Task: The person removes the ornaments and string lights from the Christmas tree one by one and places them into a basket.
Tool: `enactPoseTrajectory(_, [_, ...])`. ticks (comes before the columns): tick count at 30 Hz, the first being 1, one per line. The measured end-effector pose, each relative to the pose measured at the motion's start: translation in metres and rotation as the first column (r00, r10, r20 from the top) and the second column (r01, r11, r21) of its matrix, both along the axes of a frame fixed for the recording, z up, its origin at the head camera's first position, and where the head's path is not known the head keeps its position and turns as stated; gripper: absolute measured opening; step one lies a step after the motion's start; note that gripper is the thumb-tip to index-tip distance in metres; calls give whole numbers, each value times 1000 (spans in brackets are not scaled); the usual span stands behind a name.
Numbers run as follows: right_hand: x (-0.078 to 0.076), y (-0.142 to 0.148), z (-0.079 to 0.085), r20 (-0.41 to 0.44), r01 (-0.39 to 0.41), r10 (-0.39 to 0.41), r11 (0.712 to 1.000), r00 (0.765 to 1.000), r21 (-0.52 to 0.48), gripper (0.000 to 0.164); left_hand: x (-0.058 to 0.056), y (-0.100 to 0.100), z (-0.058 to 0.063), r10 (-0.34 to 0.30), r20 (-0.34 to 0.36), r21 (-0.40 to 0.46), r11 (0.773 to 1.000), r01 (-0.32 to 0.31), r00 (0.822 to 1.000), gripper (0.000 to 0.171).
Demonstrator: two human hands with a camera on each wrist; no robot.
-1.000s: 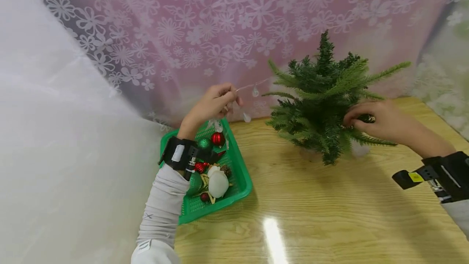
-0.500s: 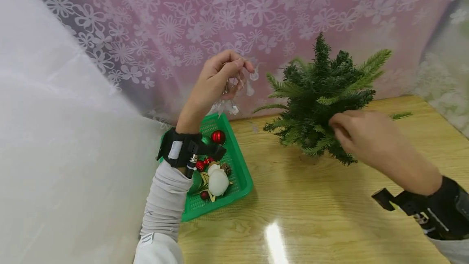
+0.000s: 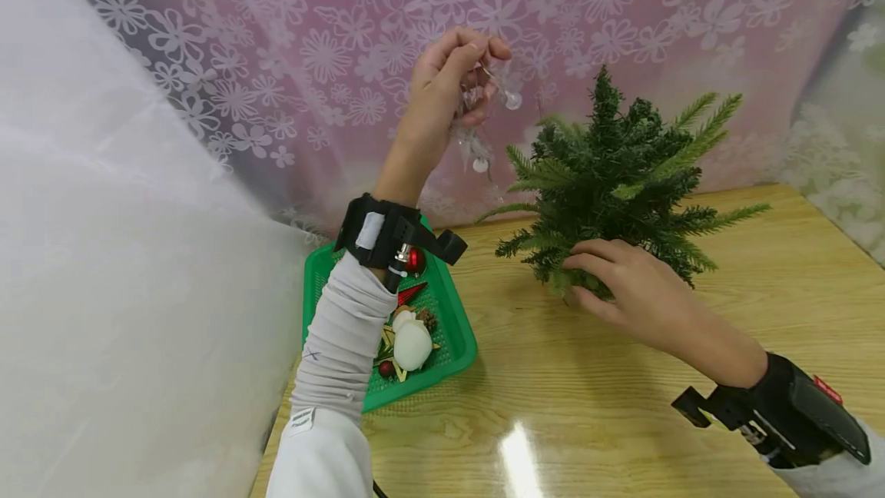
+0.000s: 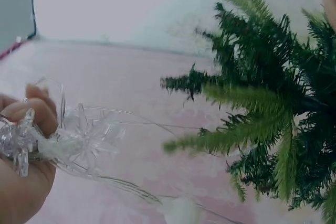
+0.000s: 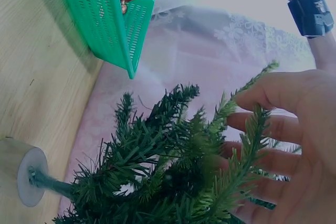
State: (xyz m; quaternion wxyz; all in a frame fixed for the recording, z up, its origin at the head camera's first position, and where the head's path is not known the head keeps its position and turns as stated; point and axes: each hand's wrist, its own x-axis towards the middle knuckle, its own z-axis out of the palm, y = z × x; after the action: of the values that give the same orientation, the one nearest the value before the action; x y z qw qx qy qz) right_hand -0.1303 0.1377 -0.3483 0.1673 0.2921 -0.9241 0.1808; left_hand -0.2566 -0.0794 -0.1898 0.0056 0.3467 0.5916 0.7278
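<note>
My left hand (image 3: 445, 87) is raised in front of the pink curtain and grips a bunched string light with clear ornaments (image 4: 86, 140). A bulb (image 3: 512, 101) dangles by its fingertips, and thin wires run toward the small artificial Christmas tree (image 3: 611, 152) in the left wrist view. My right hand (image 3: 639, 290) is at the tree's lower front branches. In the right wrist view its relaxed, slightly spread fingers (image 5: 275, 127) lie among the green branch tips. The tree's trunk stands in a round wooden base (image 5: 31, 177).
Left of the tree, a green basket (image 3: 462, 344) holds ornaments: a red ball (image 3: 416, 260), a white rounded ornament (image 3: 412, 346), a pinecone (image 3: 426, 319). My left forearm reaches over it. A flowered pink curtain (image 3: 387, 37) hangs behind the wooden table (image 3: 594, 421).
My left hand has risen and shifted right, lifting the string light away from the basket. My right hand has moved left and down along the tree's front, and the branches have shifted.
</note>
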Motion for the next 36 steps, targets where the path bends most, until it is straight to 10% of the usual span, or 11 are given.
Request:
enactPoseTrajectory(11, [-4,13,-1,60,17,-18,1000,998,8,39,-34,-27,-17,8,186,363,929,-77,982,27])
enactPoseTrajectory(17, [-11,17,-6,-18,-36,36,999,999,-10,37,-23,-13,-13,-80,46,-7,997,81,996,22])
enactPoseTrajectory(23, [-13,19,-10,-19,-31,31,999,999,-26,38,-13,18,4,-200,-203,-327,937,126,959,21])
enactPoseTrajectory(28, [-13,20,-13,-27,-39,37,998,999,-45,37,-17,37,14,-224,-162,-352,923,156,961,19])
enactPoseTrajectory(34, [-14,19,-11,-36,-46,44,998,998,-35,36,-14,45,15,-300,-8,-541,803,248,954,22])
enactPoseTrajectory(36, [-14,19,-11,-24,-40,39,999,999,-33,35,-15,46,18,-262,15,-535,813,229,965,22])
